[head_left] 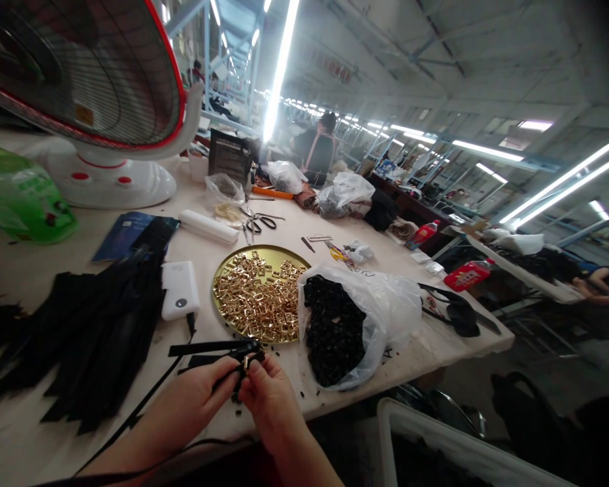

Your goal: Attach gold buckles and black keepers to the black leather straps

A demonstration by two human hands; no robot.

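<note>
Low over the front of the table, my left hand (pixel 210 389) is closed on a narrow black strap (pixel 205 347). My right hand (pixel 268 392) pinches a small gold buckle (pixel 247 362) at the strap's end, close against the left fingertips. How far the strap passes through the buckle is too small to make out. Just beyond my hands, a round gold tray (pixel 217 297) holds many loose gold buckles (pixel 263 304). To its right, an open white plastic bag (pixel 385 304) is full of small black pieces (pixel 332 328).
Black straps (pixel 106 331) lie piled at left beside a white power bank (pixel 180 291) with a cable. Behind stand a fan (pixel 111 176) and a green bottle (pixel 25 196). Scissors (pixel 258 220) lie farther back. A white bin (pixel 385 423) is below the table's right edge. A person (pixel 319 145) is in the background.
</note>
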